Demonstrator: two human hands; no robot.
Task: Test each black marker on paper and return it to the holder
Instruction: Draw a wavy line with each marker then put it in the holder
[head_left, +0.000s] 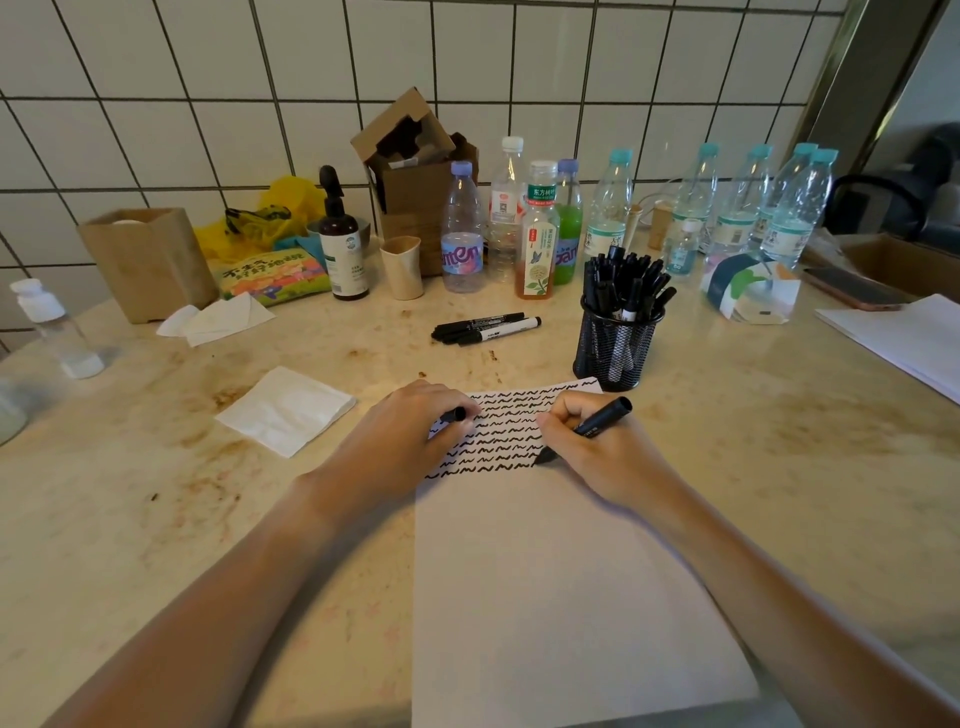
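Note:
A white sheet of paper (561, 587) lies in front of me, its top part filled with rows of black squiggles. My right hand (597, 452) grips a black marker (597, 423) with its tip down on the paper at the end of the lowest row. My left hand (410, 431) rests on the sheet's top left corner and holds the marker's black cap (456, 414) in its curled fingers. A black mesh holder (615, 348) full of black markers stands just beyond the paper. A few loose black markers (485, 326) lie on the table left of the holder.
Several plastic bottles (540, 228) line the tiled wall, with a cardboard box (415, 171), a paper cup (401, 266) and a brown pump bottle (340, 244). A folded tissue (285, 410) lies left of my left hand. A stack of white paper (904, 338) and a phone (852, 288) sit at right.

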